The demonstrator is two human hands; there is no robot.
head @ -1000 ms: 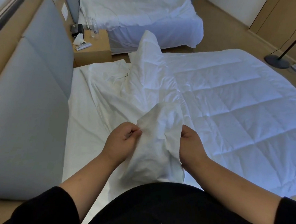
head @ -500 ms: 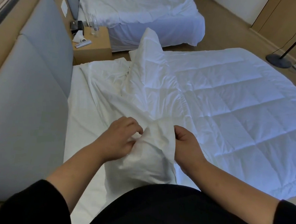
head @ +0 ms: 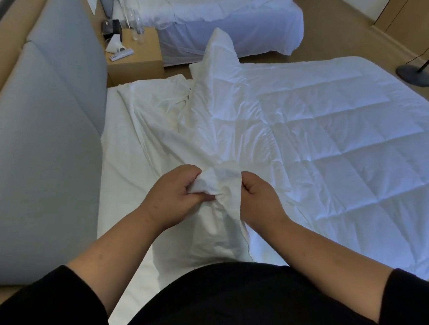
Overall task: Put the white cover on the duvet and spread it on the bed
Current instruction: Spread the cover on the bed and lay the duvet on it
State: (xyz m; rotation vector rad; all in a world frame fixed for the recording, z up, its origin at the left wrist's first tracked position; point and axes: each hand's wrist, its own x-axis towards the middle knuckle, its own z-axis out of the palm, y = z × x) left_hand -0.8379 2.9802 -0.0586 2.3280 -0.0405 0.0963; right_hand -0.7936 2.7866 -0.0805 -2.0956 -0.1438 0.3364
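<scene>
Duvet (head: 336, 145), quilted and still bare, lies flat across the bed (head: 123, 140), extending forward and to the right of both hands. White cover (head: 159, 133) lies crumpled along the duvet's left edge, between the duvet and the grey headboard (head: 46, 125), with one bunched end drawn toward the person's body. Left hand (head: 173, 197) has its fingers curled around a fold of this end, thumb pressed into the cloth. Right hand (head: 258, 203) pinches the same bunch from the opposite side, fingers folded in; the two hands sit close together with the gathered fabric between them. The cover's long axis runs away from the grip toward the far side of the bed, roughly parallel to the headboard. The duvet's near corner lies just beside the right hand, making that hand the nearer one for reaching it. The step in hand appears to be locating a corner or the opening of the cover; which of the two cannot be told. A nightstand (head: 137, 55) stands beyond the bed.
</scene>
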